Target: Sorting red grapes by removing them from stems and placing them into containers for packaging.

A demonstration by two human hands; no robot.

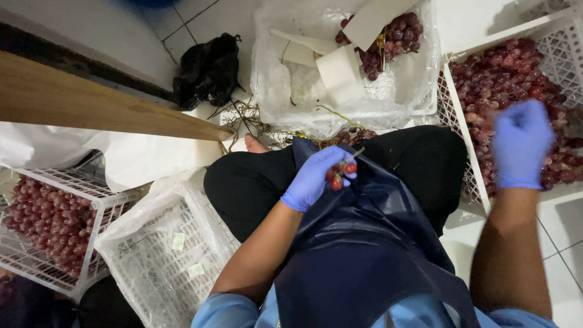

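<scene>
A small cluster of red grapes sits in the person's left hand, held over the lap above a dark blue apron. The cluster is short, only a few grapes, with a thin green stem poking out up and to the right, away from the body; its long axis runs along that same diagonal. The left hand wears a blue glove, and its grip is narrow, fingers curled around the grapes and holding them.

The right hand, also gloved in blue, hovers over a white plastic crate on the right, which is filled with loose red grapes. This hand is blurred; its fingers look curled in, but whether it holds anything cannot be told.

The person sits on a white tiled floor with legs crossed in black trousers, a bare foot showing just past the left knee.

Straight ahead lies a second white crate lined with clear plastic, holding pieces of white paper and a bunch of dark red grapes at its far side. Bare stems lie scattered on the floor in front of it, beside a crumpled black bag.

At lower left is an empty white crate lined with plastic, and further left another crate of red grapes. A wooden board crosses the upper left.
</scene>
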